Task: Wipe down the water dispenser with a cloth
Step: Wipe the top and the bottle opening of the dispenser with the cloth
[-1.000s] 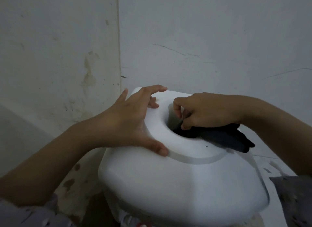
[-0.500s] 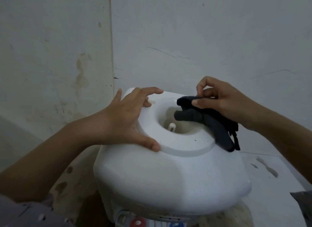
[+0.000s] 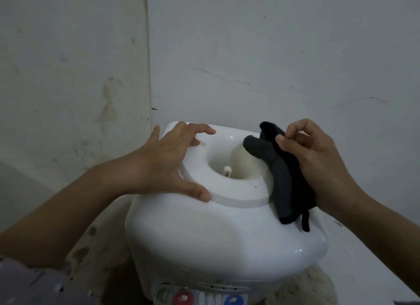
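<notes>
**While the cloth lies on the dispenser top**

Where the dark cloth (image 3: 284, 179) drapes over the right edge of the white top of the water dispenser (image 3: 204, 248), from the rim of the central well (image 3: 236, 159) toward the front-right corner, we grasp it with the right hand (image 3: 318, 159), thumb and fingers pinching its upper fold. We rest the left hand (image 3: 163, 164) flat on the top's left edge, fingers spread, gripping nothing. A red tap (image 3: 181, 299) and a blue tap (image 3: 231, 300) show at the front.

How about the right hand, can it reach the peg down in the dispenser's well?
Probably yes: the peg stands uncovered, the right hand holds the cloth at the edge of the well, and the left hand rests aside.
</notes>
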